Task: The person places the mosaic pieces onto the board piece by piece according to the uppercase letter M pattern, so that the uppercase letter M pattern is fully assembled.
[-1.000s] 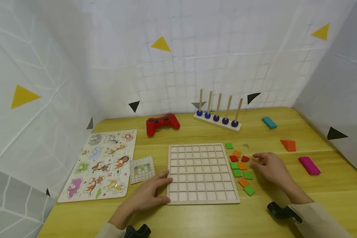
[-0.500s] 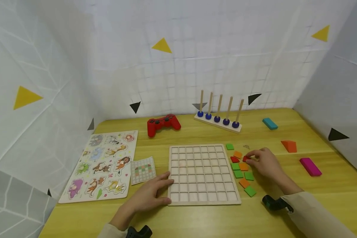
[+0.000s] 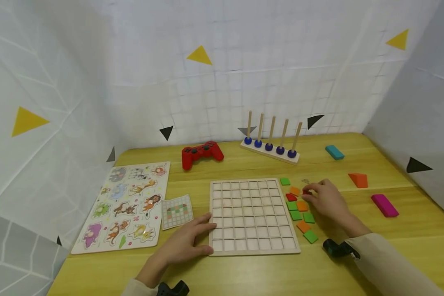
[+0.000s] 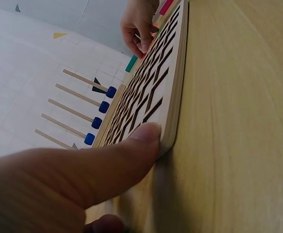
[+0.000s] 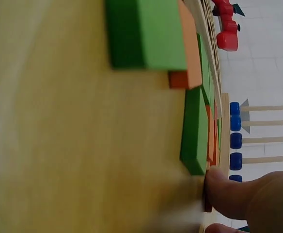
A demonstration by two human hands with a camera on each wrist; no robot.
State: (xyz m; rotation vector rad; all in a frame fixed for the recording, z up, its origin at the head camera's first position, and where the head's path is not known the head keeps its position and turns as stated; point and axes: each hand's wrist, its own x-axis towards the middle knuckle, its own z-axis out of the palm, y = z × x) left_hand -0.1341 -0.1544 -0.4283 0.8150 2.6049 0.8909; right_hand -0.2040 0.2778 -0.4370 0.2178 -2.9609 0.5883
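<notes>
A wooden grid board [image 3: 252,181] lies flat on the yellow table. My left hand [image 3: 211,236] rests on its front-left corner with the fingers laid over the edge. In the left wrist view the left thumb [image 4: 132,155] presses against the board's rim [image 4: 176,73]. Right of the board lie several green, orange and red square tiles, such as a green tile [image 3: 311,236] and an orange tile [image 3: 303,226]. My right hand [image 3: 309,195] pinches a small red tile [image 3: 305,192] among them. The right wrist view shows the right thumb [image 5: 238,194] against that red tile [image 5: 207,201], beside a green tile [image 5: 196,131].
An animal puzzle [image 3: 126,203] and a small pattern card [image 3: 176,210] lie left of the board. Behind it are a red game controller [image 3: 201,153] and a peg rack [image 3: 270,146]. A teal block [image 3: 334,152], an orange wedge [image 3: 359,180] and a magenta block [image 3: 385,205] lie to the right.
My right hand moved left onto the tiles and closed its fingers on the red tile. The left hand stayed on the board's corner.
</notes>
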